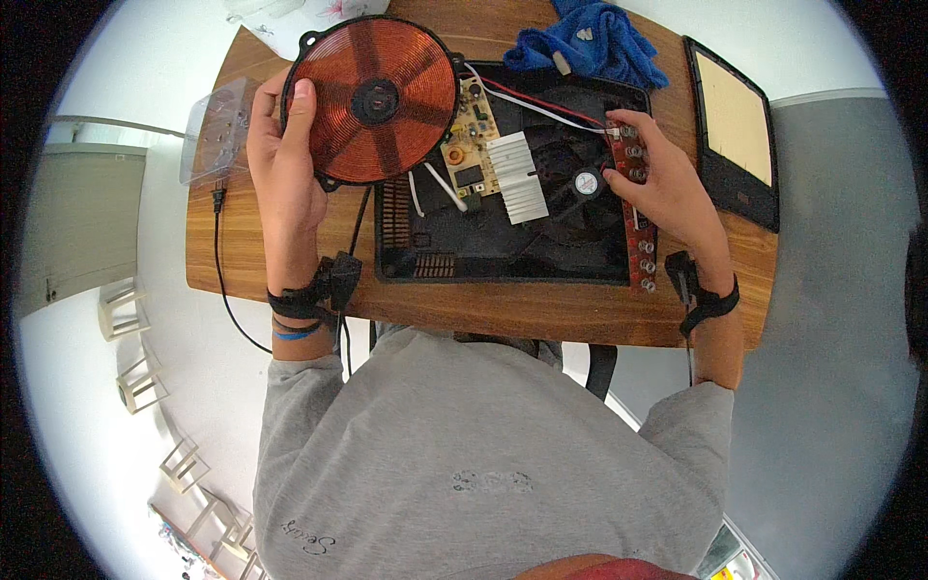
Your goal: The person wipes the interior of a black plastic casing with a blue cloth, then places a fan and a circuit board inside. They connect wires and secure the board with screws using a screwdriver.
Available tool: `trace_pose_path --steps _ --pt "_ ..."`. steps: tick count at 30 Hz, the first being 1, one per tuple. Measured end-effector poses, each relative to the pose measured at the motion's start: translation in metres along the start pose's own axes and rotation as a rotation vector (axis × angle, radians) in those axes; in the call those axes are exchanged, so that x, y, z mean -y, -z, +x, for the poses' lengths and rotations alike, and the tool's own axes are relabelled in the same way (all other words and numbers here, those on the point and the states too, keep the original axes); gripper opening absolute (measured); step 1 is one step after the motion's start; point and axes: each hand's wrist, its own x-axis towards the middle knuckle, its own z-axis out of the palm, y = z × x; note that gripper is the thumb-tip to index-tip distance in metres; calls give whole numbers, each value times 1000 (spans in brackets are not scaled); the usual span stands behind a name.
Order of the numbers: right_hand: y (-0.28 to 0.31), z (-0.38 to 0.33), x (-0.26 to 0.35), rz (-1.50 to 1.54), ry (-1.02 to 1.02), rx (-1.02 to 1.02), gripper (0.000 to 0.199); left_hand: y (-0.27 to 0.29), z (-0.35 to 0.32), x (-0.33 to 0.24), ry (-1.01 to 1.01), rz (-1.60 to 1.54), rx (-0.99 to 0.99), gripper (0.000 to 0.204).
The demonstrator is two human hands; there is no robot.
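Observation:
My left hand (pixel 290 145) grips the rim of a round copper induction coil (pixel 411 126), thumb on its face, raised over the left side of a black cooktop housing (pixel 454 246). Inside the housing lie a tan circuit board (pixel 471 155), a finned silver heat sink (pixel 519 179) and a black fan (pixel 588 182) with a pale hub. At the housing's right edge, my right hand (pixel 662 174) closes thumb and fingers on a narrow red control board (pixel 641 242) with several round buttons. Red and white wires (pixel 541 108) run toward that board's upper end.
A blue cloth (pixel 590 43) is bunched behind the housing. To the right lies a black-framed panel (pixel 735 135). A clear plastic box (pixel 215 135) and a power plug (pixel 218 198) are at the wooden table's (pixel 541 309) left edge. A white bag-like item (pixel 290 24) stands behind.

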Motion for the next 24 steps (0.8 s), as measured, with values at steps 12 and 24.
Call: trace_pose_path --steps 12,24 --pt "5 7 -10 175 6 75 67 -11 -6 -8 -52 -16 -2 27" --pt "20 29 -32 109 150 109 67 -8 -7 -12 -84 -22 -36 27"
